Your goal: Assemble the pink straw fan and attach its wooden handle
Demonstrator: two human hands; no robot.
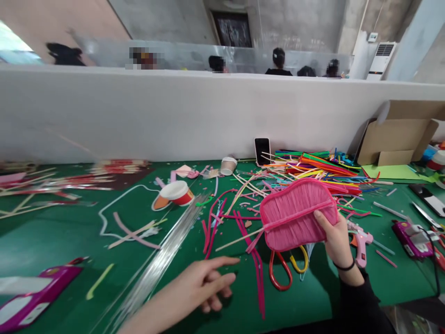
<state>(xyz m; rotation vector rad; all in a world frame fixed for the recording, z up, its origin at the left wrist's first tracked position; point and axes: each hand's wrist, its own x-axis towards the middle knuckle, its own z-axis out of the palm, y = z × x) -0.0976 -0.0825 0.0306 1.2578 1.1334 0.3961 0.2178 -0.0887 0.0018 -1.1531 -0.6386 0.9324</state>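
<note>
My right hand (335, 236) grips the right end of a pink oval piece (295, 208), which looks wrapped in pipe cleaners and has a ridge along its middle. The thumb lies on top; the other fingers are hidden beneath. A thin pale stick (239, 240) sticks out from its left end. My left hand (212, 280) hovers empty over the table, index finger stretched out and the others loosely curled. Between the hands lie long pink pipe cleaners (259, 283). Under the pink piece, scissors show a red handle loop (281, 273) and a yellow loop (301, 260).
Clear thin rods (167, 250) lie left of centre beside a paper cup (177, 192). Colourful pipe cleaners (323, 171) are heaped behind, near a phone (262, 150). A pink glue gun (361, 243) and a purple power strip (413, 239) are at right. A white partition (194, 116) bounds the back.
</note>
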